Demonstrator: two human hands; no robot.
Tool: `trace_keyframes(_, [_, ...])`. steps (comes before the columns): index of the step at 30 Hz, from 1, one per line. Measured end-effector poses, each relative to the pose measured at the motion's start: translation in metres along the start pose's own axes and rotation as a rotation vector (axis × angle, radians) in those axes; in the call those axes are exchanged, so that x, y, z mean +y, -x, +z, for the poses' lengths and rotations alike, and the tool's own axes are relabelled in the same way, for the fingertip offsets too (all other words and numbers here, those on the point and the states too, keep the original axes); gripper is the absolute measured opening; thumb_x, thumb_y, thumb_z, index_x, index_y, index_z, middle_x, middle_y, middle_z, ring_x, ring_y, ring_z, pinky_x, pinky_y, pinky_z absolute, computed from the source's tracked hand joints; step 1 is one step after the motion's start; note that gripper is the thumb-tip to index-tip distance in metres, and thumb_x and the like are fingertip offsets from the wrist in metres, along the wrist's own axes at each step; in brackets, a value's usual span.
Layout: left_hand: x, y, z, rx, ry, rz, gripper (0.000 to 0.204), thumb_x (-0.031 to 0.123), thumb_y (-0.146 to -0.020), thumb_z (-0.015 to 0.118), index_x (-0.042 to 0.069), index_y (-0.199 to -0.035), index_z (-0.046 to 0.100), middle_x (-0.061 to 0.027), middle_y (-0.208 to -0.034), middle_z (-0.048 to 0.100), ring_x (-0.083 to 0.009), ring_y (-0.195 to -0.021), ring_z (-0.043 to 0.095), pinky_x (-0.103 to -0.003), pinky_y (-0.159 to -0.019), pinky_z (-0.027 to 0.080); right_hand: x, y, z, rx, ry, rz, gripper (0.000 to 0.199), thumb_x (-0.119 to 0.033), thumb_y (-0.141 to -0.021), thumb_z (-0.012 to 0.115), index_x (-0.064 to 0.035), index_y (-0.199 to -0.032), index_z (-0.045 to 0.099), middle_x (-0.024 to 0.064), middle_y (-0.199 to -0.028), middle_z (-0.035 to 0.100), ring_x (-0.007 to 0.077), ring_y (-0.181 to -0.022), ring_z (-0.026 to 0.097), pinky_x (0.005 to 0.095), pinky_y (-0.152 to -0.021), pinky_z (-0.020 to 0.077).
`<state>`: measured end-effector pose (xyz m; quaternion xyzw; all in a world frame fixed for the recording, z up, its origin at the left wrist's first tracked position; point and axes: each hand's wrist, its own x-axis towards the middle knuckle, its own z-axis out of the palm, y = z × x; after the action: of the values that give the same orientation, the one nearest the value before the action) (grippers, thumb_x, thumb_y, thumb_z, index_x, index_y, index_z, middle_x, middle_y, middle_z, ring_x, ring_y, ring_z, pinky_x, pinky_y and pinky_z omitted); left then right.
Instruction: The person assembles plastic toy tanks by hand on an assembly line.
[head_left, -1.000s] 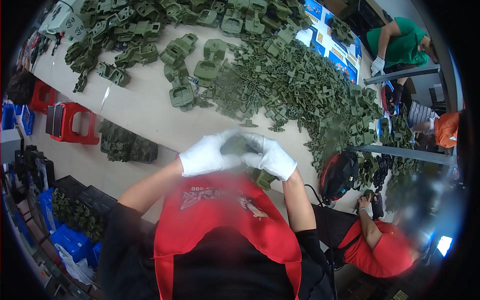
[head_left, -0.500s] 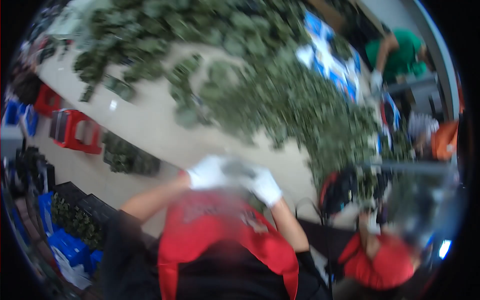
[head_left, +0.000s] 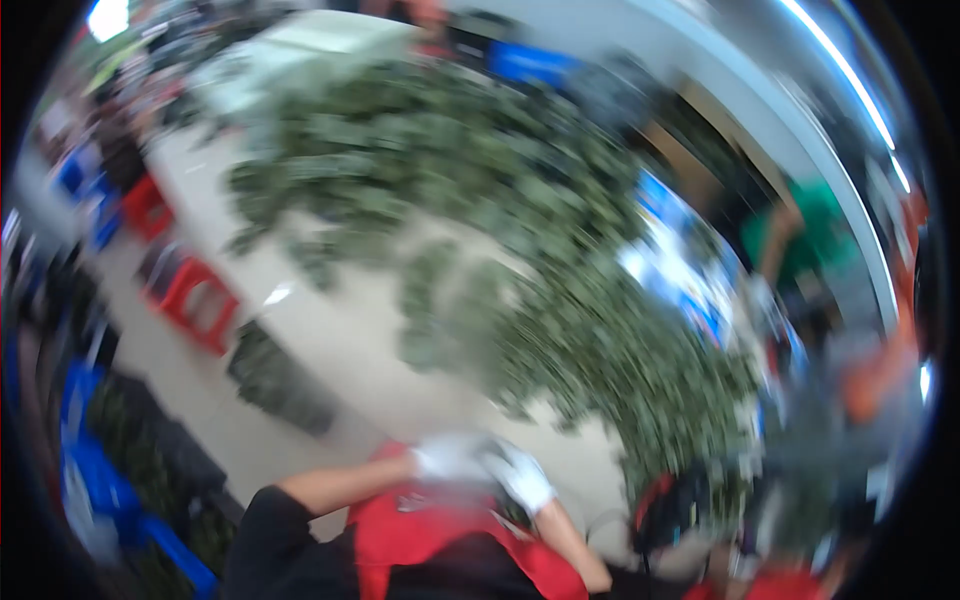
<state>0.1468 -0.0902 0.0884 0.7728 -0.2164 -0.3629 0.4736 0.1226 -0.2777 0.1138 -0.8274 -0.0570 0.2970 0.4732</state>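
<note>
The view has tipped upward since half a second ago, so the bench and everything on it appear lower, and the two gloved hands have dropped toward the lower edge and drawn closer together. The left hand and the right hand now meet in front of the red apron, near the bench's close edge. Motion blur smears the gloves; I cannot tell whether the grip of either hand is wide, narrow or closed on a part, and the green piece seen between them a second ago cannot be made out. The pile of small green parts lies on the bench ahead and to the right, with larger green parts beyond it. A red stool stands off the bench's left side.
</note>
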Motion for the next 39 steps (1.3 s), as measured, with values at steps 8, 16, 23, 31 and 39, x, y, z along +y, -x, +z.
trace_keyframes(8, [-0.023, -0.018, 0.003, 0.024, 0.43, -0.103, 0.06, 0.01, -0.077, 0.076, -0.003, -0.129, 0.05, -0.014, -0.117, 0.063, -0.0198, -0.101, 0.062, -0.032, -0.088, 0.051, 0.056, -0.017, 0.006, 0.053, -0.206, 0.017, 0.043, -0.033, -0.077, 0.064, -0.0044, -0.109, 0.067, 0.0154, -0.093, 0.07, 0.0281, -0.085, 0.066, 0.0366, -0.077, 0.0495])
trace_keyframes(16, [-0.002, -0.027, 0.02, 0.04, 0.319, -0.096, 0.064, -0.002, -0.071, 0.077, -0.006, -0.128, 0.05, -0.0123, -0.111, 0.063, -0.017, -0.099, 0.061, -0.029, -0.087, 0.05, 0.059, 0.011, -0.006, 0.091, -0.297, 0.068, 0.043, -0.029, -0.079, 0.066, -0.0044, -0.114, 0.065, 0.0173, -0.102, 0.069, 0.0303, -0.09, 0.066, 0.0337, -0.081, 0.0503])
trace_keyframes(23, [0.047, -0.035, -0.001, 0.142, 0.309, -0.035, 0.077, -0.006, -0.065, 0.071, -0.005, -0.136, 0.043, -0.0144, -0.109, 0.063, -0.0181, -0.094, 0.063, -0.03, -0.082, 0.053, 0.017, 0.03, -0.04, 0.048, 0.005, 0.077, 0.09, -0.036, -0.055, 0.083, -0.0088, -0.133, 0.047, 0.0196, -0.103, 0.067, 0.0356, -0.096, 0.065, 0.0415, -0.084, 0.0503])
trace_keyframes(31, [0.032, -0.062, -0.021, 0.017, 0.104, -0.058, 0.086, 0.001, -0.063, 0.075, -0.003, -0.14, 0.038, -0.0147, -0.118, 0.057, -0.0211, -0.103, 0.059, -0.032, -0.088, 0.051, 0.022, 0.015, -0.031, 0.255, 0.1, 0.11, 0.067, -0.042, -0.063, 0.08, -0.0108, -0.118, 0.058, 0.0161, -0.087, 0.069, 0.0375, -0.082, 0.066, 0.0429, -0.076, 0.0515])
trace_keyframes(39, [0.006, -0.079, 0.042, 0.044, 0.677, 0.145, 0.1, -0.002, -0.061, 0.077, 0.008, -0.146, 0.024, -0.0118, -0.125, 0.049, -0.0228, -0.104, 0.055, -0.034, -0.083, 0.049, 0.046, -0.02, -0.055, 0.669, -0.958, -0.064, 0.082, -0.02, -0.07, 0.082, 0.0045, -0.137, 0.041, 0.0157, -0.118, 0.063, 0.0221, -0.1, 0.063, 0.0316, -0.087, 0.0498])
